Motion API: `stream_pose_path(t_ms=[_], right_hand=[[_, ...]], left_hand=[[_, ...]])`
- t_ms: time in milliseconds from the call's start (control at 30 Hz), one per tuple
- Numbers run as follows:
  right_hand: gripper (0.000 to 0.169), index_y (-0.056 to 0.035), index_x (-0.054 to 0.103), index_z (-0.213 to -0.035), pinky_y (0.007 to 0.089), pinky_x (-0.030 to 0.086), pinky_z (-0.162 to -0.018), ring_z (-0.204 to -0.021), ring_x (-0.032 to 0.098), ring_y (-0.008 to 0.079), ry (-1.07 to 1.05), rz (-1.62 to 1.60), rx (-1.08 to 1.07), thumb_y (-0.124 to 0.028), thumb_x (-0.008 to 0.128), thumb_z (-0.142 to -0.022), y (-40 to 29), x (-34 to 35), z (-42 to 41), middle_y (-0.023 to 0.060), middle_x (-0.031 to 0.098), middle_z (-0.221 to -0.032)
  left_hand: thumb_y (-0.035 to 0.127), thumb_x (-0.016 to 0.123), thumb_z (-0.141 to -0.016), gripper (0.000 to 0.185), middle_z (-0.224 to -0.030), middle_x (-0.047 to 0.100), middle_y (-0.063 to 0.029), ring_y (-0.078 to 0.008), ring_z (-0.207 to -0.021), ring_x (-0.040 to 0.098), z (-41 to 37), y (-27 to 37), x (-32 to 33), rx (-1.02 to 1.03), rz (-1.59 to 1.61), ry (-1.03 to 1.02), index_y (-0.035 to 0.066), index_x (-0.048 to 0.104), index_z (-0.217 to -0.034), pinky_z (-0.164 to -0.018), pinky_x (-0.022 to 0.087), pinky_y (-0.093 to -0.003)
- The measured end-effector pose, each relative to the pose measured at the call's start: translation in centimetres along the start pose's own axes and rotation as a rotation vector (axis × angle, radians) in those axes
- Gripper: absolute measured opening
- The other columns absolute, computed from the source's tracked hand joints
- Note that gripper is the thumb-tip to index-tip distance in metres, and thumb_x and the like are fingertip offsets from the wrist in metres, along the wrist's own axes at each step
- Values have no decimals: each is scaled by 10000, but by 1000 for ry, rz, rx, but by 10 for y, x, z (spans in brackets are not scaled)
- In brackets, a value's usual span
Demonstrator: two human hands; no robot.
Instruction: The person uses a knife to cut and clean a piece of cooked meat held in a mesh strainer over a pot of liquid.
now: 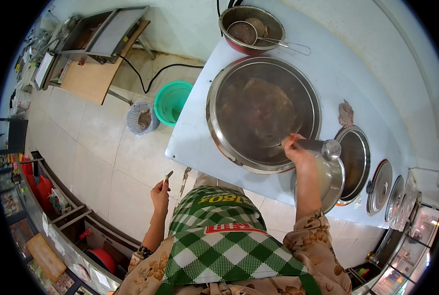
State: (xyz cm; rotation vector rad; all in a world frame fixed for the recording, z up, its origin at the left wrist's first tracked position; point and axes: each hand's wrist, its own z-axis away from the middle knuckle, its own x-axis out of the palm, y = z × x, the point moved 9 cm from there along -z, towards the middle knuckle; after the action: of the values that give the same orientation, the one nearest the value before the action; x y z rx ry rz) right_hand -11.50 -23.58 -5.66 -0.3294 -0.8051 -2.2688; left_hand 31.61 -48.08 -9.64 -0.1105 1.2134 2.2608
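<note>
My right hand (294, 148) is closed around the handle of a metal utensil, whose working end reaches into the dark broth of a large steel pot (214, 121). A rounded shiny end of it (331, 149) sticks out to the right. Steam blurs the broth and the pale mass in it. Lower left, my left hand (161, 191) grips a small tool with a light handle and a short dark tip (169, 174), away from the pot, over the floor. Below my right hand stands a metal bowl (337, 184) of cloudy liquid, partly hidden by my forearm.
Behind the large pot sits a basin (225, 16) with a wire strainer (257, 37). To the right are a smaller pot (369, 158), a crumpled cloth (346, 113) and metal lids (380, 191). A green bucket (160, 107) and a plastic basket (132, 120) stand on the floor.
</note>
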Motion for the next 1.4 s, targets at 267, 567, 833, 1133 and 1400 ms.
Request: stream_pose_path(t_ms=[267,567,833,1133,1400], right_hand=[[206,-6,430,-646,289,517,-572,-652,482,204,-147,120,-202,-9,487,-843,5,6,24,73,452,-659],[72,24,504,-814,224,506,-582,-651,567,151,-200,371,-192,-16,490,-872,-9,8,35,93,561,-732],[95,-32,535,-723,289,430,-452,-476,502,177,96,1043,-674,-69,595,-787,-22,2,47,68,529,-619],[115,31,524,-749,348,449,-441,-471,516,197,321,1480,-1169,-62,590,-732,-62,22,29,81,519,-591],[259,110,564,-896,365,490,-513,-535,625,257,793,1939,-1116,-137,557,-820,-125,31,-48,169,604,-643]], left_hand=[[290,604,-895,293,-614,509,25,-19,-443,344,4,1,0,-31,30,1,3,664,-893,-399,245,-209],[307,613,-887,309,-624,521,20,-21,-459,357,2,6,18,1,12,-24,2,666,-896,-417,267,-212],[305,608,-892,315,-625,518,20,-22,-457,351,-2,6,10,6,-40,-22,-5,662,-904,-416,257,-213],[301,581,-906,292,-597,467,35,-24,-393,320,-1,-3,9,16,15,7,24,638,-835,-344,222,-212],[305,584,-903,299,-542,424,47,-27,-380,312,-1,-3,2,53,-41,10,33,616,-783,-343,226,-217]])
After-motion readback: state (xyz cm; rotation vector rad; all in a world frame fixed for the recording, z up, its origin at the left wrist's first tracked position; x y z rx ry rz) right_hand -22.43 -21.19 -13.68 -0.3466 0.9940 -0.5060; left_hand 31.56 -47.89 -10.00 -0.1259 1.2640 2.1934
